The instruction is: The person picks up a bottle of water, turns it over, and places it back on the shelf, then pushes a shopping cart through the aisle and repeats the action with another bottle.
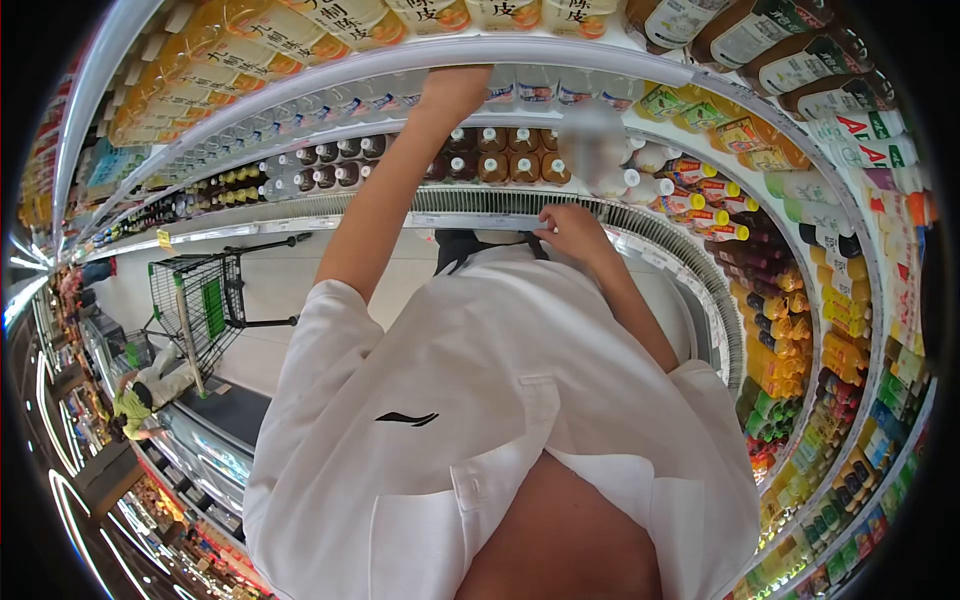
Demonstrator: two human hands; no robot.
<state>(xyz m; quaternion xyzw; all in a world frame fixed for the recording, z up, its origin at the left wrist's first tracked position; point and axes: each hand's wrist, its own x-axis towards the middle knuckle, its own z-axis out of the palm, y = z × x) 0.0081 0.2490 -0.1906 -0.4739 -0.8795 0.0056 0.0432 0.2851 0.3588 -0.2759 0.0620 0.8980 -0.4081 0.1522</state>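
Observation:
My left hand (458, 92) is stretched up to a shelf of clear water bottles (535, 85). Its fingers disappear under the edge of the shelf above (400, 62), so what they touch is hidden. Lower down, my right hand (576, 233) is closed at the front rail (478, 222) of the cooler, with its fingertips curled against the rail's edge. Between the two hands stand dark and brown bottles with white caps (523, 168). A blurred patch covers part of the shelf to the right of them.
Large orange drink bottles (335, 22) line the top shelf. Bottles with yellow caps (708, 215) and more drinks curve round on the right. A wire shopping cart (190, 300) stands on the floor to the left, near a person in a green top (132, 402).

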